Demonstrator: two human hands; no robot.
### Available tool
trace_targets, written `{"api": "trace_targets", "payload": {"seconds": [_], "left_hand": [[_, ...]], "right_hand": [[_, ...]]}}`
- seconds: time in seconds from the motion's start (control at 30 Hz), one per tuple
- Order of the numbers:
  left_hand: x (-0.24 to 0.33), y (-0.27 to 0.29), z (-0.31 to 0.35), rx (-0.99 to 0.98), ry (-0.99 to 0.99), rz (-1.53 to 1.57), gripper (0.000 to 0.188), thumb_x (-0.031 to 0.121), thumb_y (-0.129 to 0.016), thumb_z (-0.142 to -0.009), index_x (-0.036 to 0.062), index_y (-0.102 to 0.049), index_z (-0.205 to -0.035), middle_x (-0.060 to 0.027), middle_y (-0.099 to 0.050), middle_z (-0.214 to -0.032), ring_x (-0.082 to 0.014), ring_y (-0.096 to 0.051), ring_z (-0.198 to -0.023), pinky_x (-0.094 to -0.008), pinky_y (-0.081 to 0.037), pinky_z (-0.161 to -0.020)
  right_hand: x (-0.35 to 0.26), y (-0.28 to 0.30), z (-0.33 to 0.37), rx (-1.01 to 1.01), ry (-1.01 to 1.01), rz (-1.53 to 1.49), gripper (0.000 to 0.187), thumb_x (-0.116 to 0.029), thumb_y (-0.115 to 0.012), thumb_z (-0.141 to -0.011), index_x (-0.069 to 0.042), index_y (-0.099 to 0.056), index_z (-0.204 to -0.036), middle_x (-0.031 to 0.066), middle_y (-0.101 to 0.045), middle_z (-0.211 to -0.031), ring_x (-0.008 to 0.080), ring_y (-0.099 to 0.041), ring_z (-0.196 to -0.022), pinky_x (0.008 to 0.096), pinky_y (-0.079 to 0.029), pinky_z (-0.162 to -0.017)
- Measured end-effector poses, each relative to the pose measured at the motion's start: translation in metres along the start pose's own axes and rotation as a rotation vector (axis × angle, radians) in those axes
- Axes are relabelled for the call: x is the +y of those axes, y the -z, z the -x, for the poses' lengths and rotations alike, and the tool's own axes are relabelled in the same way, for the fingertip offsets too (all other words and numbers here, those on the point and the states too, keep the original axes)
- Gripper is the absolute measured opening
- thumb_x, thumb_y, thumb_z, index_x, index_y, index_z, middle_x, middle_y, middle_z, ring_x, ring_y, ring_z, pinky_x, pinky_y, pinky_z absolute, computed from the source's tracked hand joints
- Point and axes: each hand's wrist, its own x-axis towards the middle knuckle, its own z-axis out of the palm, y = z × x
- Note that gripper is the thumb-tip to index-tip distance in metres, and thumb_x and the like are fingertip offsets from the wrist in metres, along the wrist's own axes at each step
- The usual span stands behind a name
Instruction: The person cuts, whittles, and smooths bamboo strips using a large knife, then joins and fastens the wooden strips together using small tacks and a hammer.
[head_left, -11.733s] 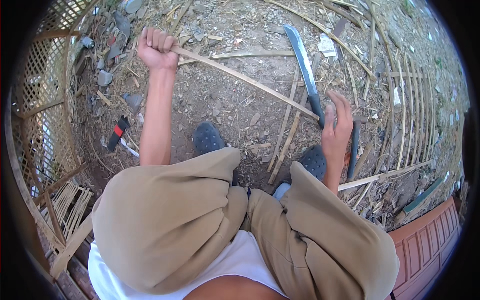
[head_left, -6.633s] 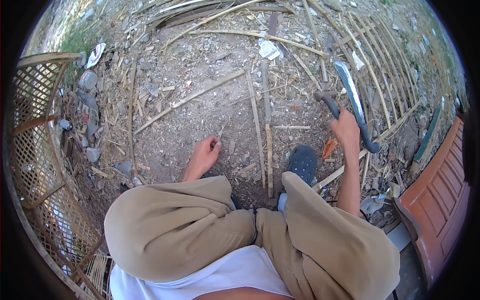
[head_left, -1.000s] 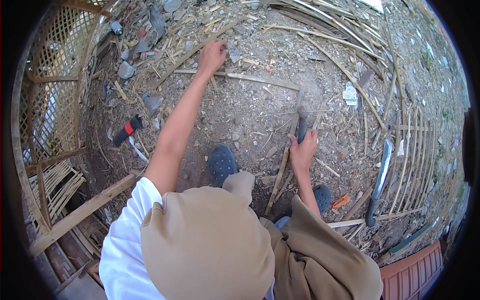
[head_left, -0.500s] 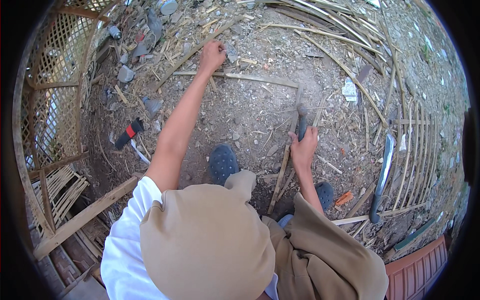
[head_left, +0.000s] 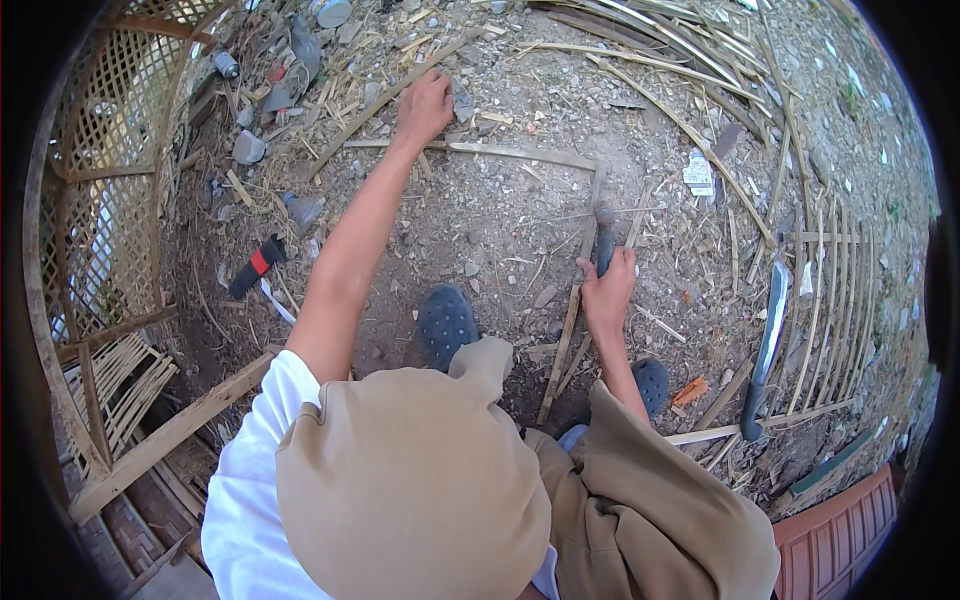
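A squatting person's left hand (head_left: 424, 104) reaches far out, closed on a bamboo strip (head_left: 470, 148) lying on the dirt, while the right hand (head_left: 607, 290) grips a dark tool handle (head_left: 604, 240) near the shoe (head_left: 446, 322), where a slip could strike the foot.

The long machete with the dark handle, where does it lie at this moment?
In the head view the machete lies on the dirt ground at the person's right, beyond the right hand and not touching it, beside the bamboo lattice.
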Motion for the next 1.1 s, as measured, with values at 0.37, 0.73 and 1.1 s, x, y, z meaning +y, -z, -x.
{"api": "trace_targets", "payload": {"seconds": [0.37, 0.73, 1.1], "left_hand": [[-0.024, 0.006, 0.004, 0.031, 0.034, 0.191, 0.012, 0.012, -0.075, -0.092, 0.0074, -0.078, -0.104, -0.0112, -0.071, -0.111, -0.0339, -0.07, -0.106, -0.0464, -0.054, -0.092], [-0.012, 0.002, 0.011, -0.107, 0.149, 0.081, 0.025, 0.019, -0.082, -0.086, 0.009, -0.076, -0.108, -0.0102, -0.069, -0.12, -0.0341, -0.069, -0.114, -0.0472, -0.054, -0.1], [-0.009, 0.002, 0.013, -0.1, 0.043, -0.007, 0.025, 0.019, -0.081, -0.088, 0.0104, -0.07, -0.109, -0.0086, -0.066, -0.118, -0.034, -0.067, -0.114, -0.0499, -0.052, -0.095]], "right_hand": [[-0.005, 0.002, 0.001, -0.018, 0.015, -0.028, 0.04, -0.011, -0.084, -0.091, 0.01, -0.056, -0.109, 0.0273, -0.055, -0.117, 0.0501, -0.058, -0.105, 0.0537, -0.047, -0.094], [0.0, 0.002, 0.0, -0.004, 0.022, -0.012, 0.04, -0.012, -0.085, -0.089, 0.01, -0.056, -0.108, 0.0277, -0.056, -0.116, 0.0516, -0.058, -0.104, 0.0542, -0.047, -0.093], [-0.002, 0.001, 0.0, 0.0, 0.005, -0.001, 0.04, -0.013, -0.085, -0.089, 0.009, -0.057, -0.106, 0.0272, -0.057, -0.115, 0.051, -0.058, -0.103, 0.0543, -0.047, -0.092]]}}
